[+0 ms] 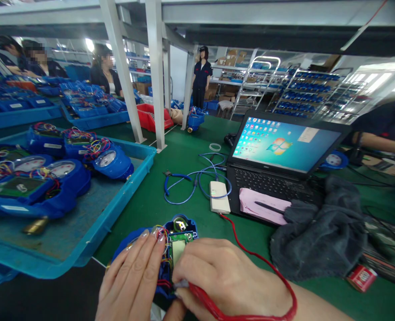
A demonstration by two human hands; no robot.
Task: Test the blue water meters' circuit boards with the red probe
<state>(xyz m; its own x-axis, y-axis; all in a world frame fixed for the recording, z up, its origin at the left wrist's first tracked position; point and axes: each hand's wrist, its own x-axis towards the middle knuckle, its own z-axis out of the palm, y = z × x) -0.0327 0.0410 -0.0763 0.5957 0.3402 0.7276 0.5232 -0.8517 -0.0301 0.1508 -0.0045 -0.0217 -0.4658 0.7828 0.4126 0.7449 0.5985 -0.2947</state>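
A blue meter housing [192,223] lies on the green table in front of me, exposing a circuit board [170,244], thin coloured wires and a round silver part [180,224]. My left hand [133,272] rests over its left side, fingers stretched out flat across the wires. In my right hand [217,272], closed fingers pinch the grey end of a red cable [204,299] against the housing's lower part; the exact contact is hidden. From there the cable loops over my wrist to a white interface box [219,196].
Behind the box stands an open laptop [284,145] with a pink notepad [262,205] and pen. Blue-handled cutters [167,183] lie beside a blue cable. A blue tray [130,187] of meters stands left, a grey cloth [321,236] right. Metal posts [157,89] rise behind; several people work nearby.
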